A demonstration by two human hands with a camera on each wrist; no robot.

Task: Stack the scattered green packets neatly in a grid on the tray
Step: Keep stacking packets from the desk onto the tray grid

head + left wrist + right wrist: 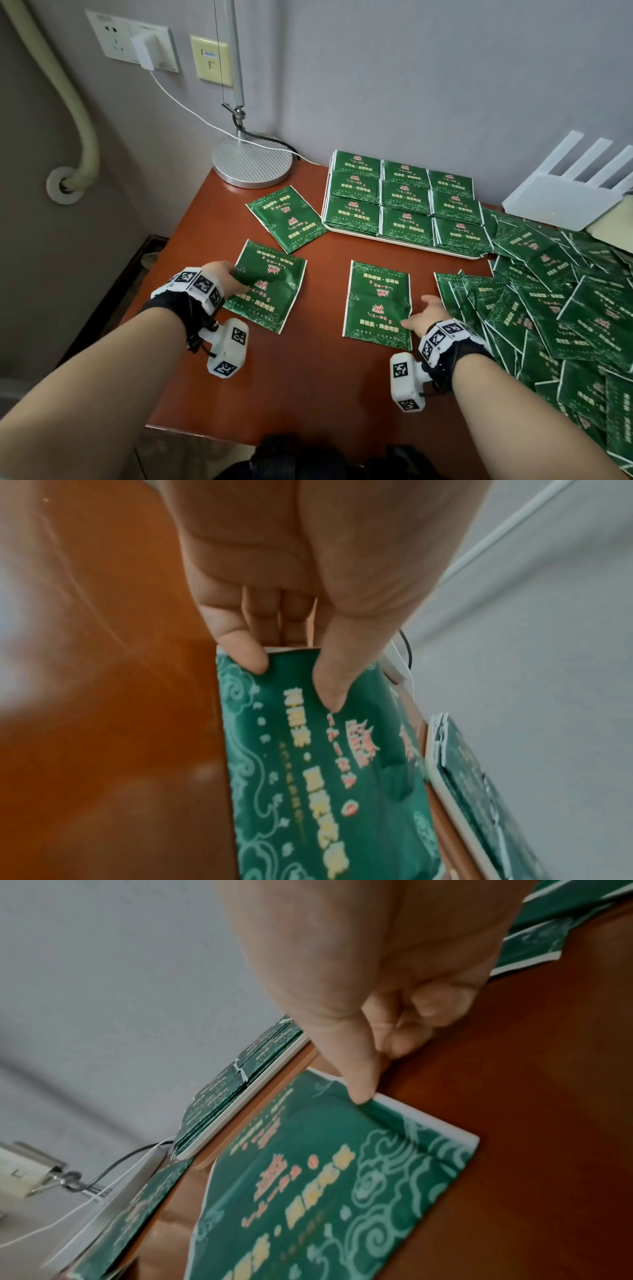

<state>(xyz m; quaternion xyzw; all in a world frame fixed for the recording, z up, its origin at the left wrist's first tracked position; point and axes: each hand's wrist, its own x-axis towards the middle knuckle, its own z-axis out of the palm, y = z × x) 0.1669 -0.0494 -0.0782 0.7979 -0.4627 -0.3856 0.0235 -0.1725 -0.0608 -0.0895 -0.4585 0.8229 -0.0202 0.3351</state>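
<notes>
A white tray [404,242] at the back of the table holds green packets [406,197] stacked in a three-by-three grid. Three flat green packets lie loose on the table. My left hand [236,274] pinches the near-left packet [270,284] at its left edge, thumb [332,680] on top. My right hand [416,313] is at the right edge of the middle packet [378,305]; its thumb [363,1093] presses the slightly raised edge and the curled fingers [407,1037] sit against it. The third packet [286,219] lies untouched beside the tray.
A big loose heap of green packets [555,294] covers the table's right side. A lamp base [251,161] with cables stands at the back left. A white router [561,198] leans on the wall at the back right. The table's left edge runs beside my left wrist.
</notes>
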